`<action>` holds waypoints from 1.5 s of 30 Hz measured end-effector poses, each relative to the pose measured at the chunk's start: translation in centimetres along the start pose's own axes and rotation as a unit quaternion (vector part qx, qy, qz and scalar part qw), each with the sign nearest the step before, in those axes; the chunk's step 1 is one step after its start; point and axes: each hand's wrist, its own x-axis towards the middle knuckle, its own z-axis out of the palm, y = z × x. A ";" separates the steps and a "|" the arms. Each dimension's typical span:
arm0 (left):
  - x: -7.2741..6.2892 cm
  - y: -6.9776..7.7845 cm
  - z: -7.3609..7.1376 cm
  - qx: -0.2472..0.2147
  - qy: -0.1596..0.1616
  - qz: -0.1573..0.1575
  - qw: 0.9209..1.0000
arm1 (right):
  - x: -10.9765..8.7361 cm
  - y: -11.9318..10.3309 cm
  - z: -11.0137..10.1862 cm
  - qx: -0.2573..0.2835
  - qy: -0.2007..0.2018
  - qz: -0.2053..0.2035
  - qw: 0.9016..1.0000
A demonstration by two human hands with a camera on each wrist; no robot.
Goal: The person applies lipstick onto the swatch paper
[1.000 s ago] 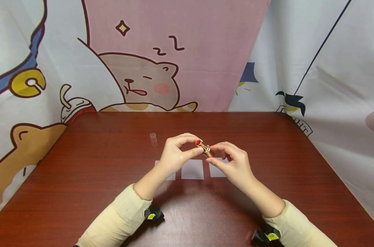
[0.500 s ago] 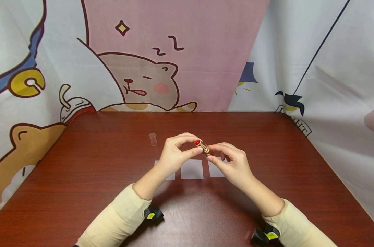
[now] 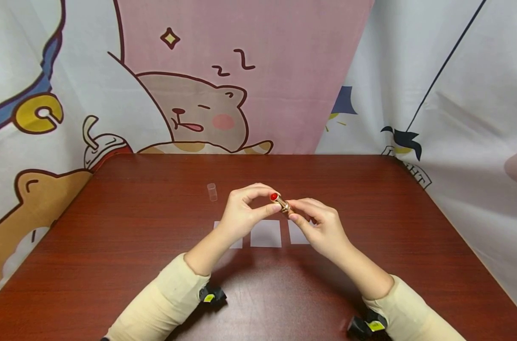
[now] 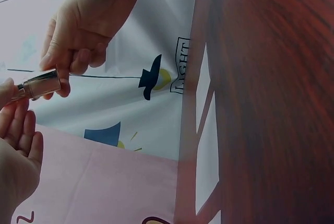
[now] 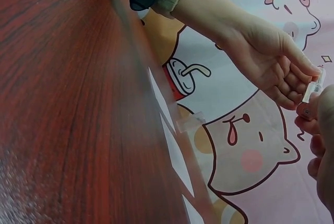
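The lipstick [image 3: 282,204] was a slim, shiny gold tube with a rounded red tip showing at its far-left end, and a raised ring circled its middle. It was held in the air above the table [image 3: 113,237], tilted, between the two hands. The left hand [image 3: 242,213] pinched the tube close to the red tip with its thumb and fingers; the right hand [image 3: 324,228] pinched the opposite end, on the near right. The hands stood apart from each other, with the tube bridging the gap.

The table had a dark red-brown top with streaked wood grain and a soft glare on its near part. Three flat white cards [image 3: 265,234] lay in a row below the hands, the left and right ones partly covered by them. Farther off to the left was a small transparent cylinder [image 3: 212,192]. Behind hung a creased cloth backdrop [image 3: 301,71], printed with a sleeping cartoon bear. Both forearms wore cream sleeves [image 3: 160,298], and a black device [image 3: 213,295] with a yellow label sat at each cuff.

Only the head view showed the red tip plainly. The left wrist view gave the side of the wider gold base, mirror-bright along its edge. The right wrist view caught the left hand's palm side and its curled fingers.
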 end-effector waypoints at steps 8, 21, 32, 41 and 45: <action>0.0 -0.2 0.0 -0.003 -0.003 0.002 1.000 | -0.1 -0.2 -0.1 0.001 -0.016 0.017 1.000; -0.1 -0.2 0.0 0.008 -0.001 0.004 1.000 | -0.1 -0.2 0.0 0.019 -0.040 0.023 0.999; 0.0 0.0 0.0 0.014 0.005 -0.002 1.000 | -0.2 -0.2 0.1 0.019 -0.016 0.017 1.000; 0.0 0.3 0.2 0.018 0.008 -0.008 1.000 | -0.2 -0.4 0.3 0.021 0.029 0.016 0.999; 0.0 0.2 0.2 0.015 0.009 -0.008 1.000 | -0.2 -0.3 0.5 0.013 0.043 0.015 0.999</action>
